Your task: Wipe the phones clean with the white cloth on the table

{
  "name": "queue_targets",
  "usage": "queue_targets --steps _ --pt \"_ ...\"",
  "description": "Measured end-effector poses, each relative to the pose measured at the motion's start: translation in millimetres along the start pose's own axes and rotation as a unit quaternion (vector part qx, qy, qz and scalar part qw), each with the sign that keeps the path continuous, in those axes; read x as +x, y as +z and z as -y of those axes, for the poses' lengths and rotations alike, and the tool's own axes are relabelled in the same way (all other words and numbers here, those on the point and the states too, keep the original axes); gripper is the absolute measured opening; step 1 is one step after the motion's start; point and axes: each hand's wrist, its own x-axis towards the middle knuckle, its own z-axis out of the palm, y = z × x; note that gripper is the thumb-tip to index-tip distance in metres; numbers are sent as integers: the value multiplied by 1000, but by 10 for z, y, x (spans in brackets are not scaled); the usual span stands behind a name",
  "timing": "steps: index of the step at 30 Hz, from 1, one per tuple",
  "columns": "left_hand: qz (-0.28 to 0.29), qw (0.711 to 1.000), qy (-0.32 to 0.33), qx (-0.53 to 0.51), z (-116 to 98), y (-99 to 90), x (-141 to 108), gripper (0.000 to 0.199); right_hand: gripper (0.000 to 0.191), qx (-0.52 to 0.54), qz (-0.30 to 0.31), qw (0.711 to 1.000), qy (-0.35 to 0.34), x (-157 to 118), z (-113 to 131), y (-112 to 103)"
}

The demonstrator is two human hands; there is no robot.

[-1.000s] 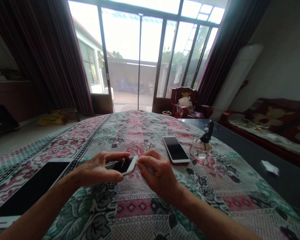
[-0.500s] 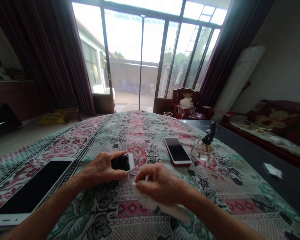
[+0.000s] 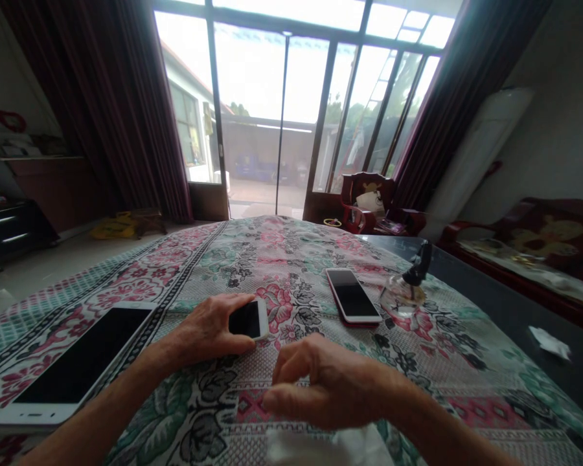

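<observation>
My left hand [image 3: 214, 327] is wrapped around a small white phone [image 3: 247, 320] with a dark screen, thumb and fingers on its long edges, low over the tablecloth. To its right, my right hand [image 3: 328, 382] is curled, with the thumb and forefinger a little apart. A blurred white cloth [image 3: 330, 448], thin and soft, hangs under that hand at the bottom edge; the fingers gripping it are hidden. A large white phone or tablet [image 3: 82, 356] lies beside my left forearm. Beyond my right hand lies another white phone [image 3: 354, 296], on something red.
A clear spray bottle [image 3: 403, 294] with a black nozzle stands right of the far phone. The patterned tablecloth [image 3: 272, 252] covers the table. A crumpled white tissue [image 3: 550, 342] lies on the dark surface at right. A red chair [image 3: 369, 200] stands near the glass doors.
My right hand has drawn back from the small phone toward me, and the white cloth has moved down with it. My left hand keeps its hold on the phone. The view has shifted slightly left.
</observation>
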Motion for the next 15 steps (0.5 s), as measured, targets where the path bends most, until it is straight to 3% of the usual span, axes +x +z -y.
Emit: queue_targets --steps 2,4,5,6,10,15 --pt "8 1000 6 14 -5 19 1 70 32 -20 -86 996 17 58 -92 -35" --pt "14 1000 9 21 -3 45 2 71 21 -55 -178 982 40 122 -228 -28" --pt "17 1000 12 21 0 61 1 72 15 -69 -211 974 41 147 -301 -11" --pt "18 999 19 19 4 78 -1 74 21 -86 -229 969 33 165 -368 13" --pt "31 997 64 -4 0 142 -27 76 61 -132 -228 965 -3 175 -529 116" --pt "74 989 126 -20 -38 29 -65 81 70 -129 -188 973 -21 154 -532 156"
